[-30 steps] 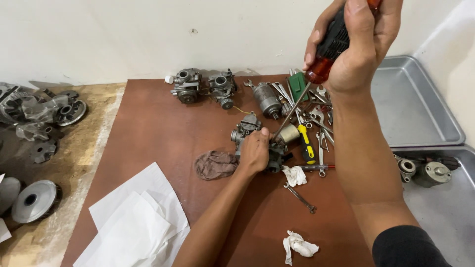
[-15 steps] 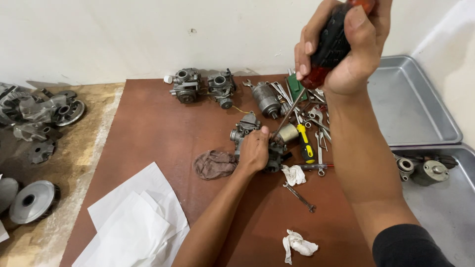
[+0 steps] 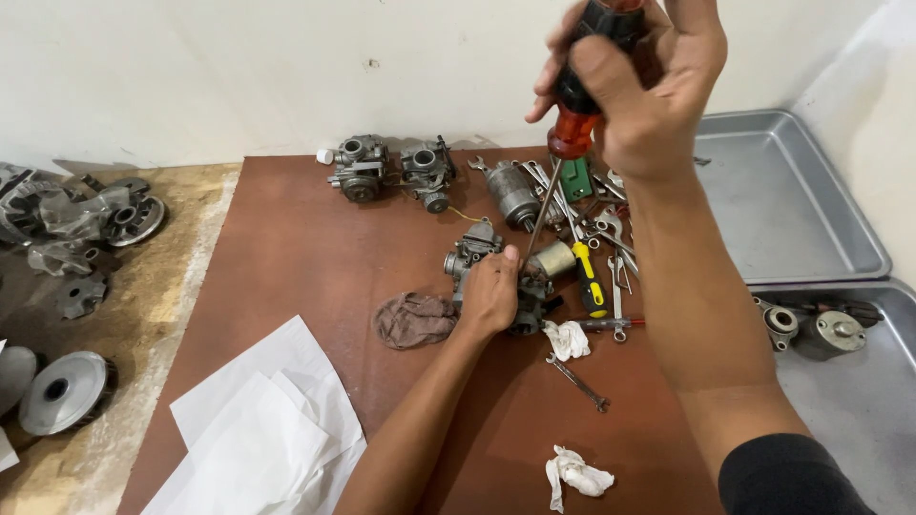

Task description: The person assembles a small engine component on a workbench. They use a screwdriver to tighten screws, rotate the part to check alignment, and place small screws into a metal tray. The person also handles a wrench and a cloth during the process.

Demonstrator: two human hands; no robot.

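My left hand [image 3: 489, 296] presses down on a grey metal carburetor [image 3: 474, 248] lying on the brown mat [image 3: 305, 248]. High above it, my right hand [image 3: 641, 86] grips the red and black handle of a long screwdriver [image 3: 572, 114]. Its shaft slants down and its tip meets the carburetor just beside my left thumb. A small metal cylinder [image 3: 551, 259] lies against the carburetor on the right.
Two more carburetors [image 3: 360, 167] [image 3: 427, 172] and a cylindrical part [image 3: 513, 195] sit at the mat's far edge. Wrenches and a yellow-handled tool [image 3: 589, 278] lie right of my left hand. Brown rag [image 3: 412, 319], white paper sheets [image 3: 258, 429], metal trays [image 3: 782, 200], engine parts [image 3: 76, 224] left.
My right hand has shifted slightly on the screwdriver handle, and the handle end has tipped a little to the left. My left hand stays on the carburetor.
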